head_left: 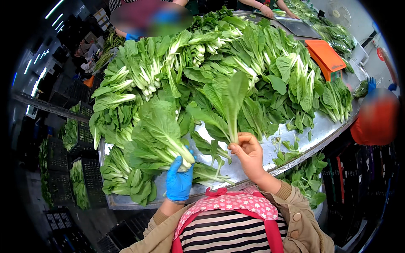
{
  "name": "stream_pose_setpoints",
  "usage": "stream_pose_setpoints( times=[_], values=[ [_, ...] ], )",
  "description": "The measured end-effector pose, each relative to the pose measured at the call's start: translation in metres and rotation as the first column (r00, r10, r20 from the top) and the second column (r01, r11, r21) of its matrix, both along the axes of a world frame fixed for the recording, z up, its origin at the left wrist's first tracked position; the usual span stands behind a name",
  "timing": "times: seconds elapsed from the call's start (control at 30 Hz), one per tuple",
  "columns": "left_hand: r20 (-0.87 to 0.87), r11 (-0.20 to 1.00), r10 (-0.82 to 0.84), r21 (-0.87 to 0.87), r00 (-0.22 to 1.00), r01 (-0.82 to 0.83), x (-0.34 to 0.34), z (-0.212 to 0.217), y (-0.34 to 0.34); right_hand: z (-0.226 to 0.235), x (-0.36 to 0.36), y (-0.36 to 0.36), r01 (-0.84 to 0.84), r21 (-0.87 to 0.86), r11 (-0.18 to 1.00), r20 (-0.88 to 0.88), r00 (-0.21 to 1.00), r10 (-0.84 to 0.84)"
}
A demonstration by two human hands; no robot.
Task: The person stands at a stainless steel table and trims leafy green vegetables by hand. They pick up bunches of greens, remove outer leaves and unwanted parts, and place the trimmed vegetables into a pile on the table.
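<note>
My left hand (179, 183), in a blue glove, is closed round the white stem ends of a bunch of leafy bok choy (160, 128), its green leaves pointing up and left. My bare right hand (248, 154) pinches the stem of a bok choy leaf (233, 101) between thumb and fingers and holds it upright over the table. Beneath and between my hands lie loose stalks (209, 173). A large heap of bok choy (177, 63) covers most of the metal table (322, 128) beyond my hands.
An orange scale (325, 57) stands at the table's far right. Behind the heap, other people's arms (261, 7) reach in. A person in orange (374, 122) is at the right. Black crates (90, 177) with greens stand left; trimmed leaves (306, 175) lie piled below the table's right edge.
</note>
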State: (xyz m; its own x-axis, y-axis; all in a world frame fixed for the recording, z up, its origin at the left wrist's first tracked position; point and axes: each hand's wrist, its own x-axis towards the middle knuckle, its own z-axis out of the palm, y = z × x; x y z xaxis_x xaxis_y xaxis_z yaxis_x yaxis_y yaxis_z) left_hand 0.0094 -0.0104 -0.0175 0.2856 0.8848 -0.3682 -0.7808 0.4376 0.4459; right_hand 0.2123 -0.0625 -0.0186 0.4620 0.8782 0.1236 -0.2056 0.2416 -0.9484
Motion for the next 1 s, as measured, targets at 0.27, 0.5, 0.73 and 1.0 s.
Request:
stream_pose_setpoints(
  times=[0.27,0.5,0.73,1.0],
  values=[
    [-0.125,0.991,-0.133,0.014,0.983,0.136,0.021,-0.007,-0.008,0.025,-0.04,0.016,-0.152,0.235,0.96,0.827,0.55,-0.115],
    [0.046,0.98,-0.166,-0.1,0.985,0.17,0.005,-0.025,0.0,0.028,-0.037,0.019,-0.3,0.208,0.931,0.897,0.438,-0.06],
    [-0.145,0.997,-0.034,-0.071,0.989,0.024,0.008,-0.005,0.012,0.018,-0.039,0.016,-0.396,0.101,0.913,0.883,0.458,0.102],
    [-0.72,0.92,0.279,0.391,0.635,0.038,0.014,0.014,0.014,0.03,-0.031,0.012,-0.247,-0.011,0.969,0.799,0.58,0.157]
  ],
)
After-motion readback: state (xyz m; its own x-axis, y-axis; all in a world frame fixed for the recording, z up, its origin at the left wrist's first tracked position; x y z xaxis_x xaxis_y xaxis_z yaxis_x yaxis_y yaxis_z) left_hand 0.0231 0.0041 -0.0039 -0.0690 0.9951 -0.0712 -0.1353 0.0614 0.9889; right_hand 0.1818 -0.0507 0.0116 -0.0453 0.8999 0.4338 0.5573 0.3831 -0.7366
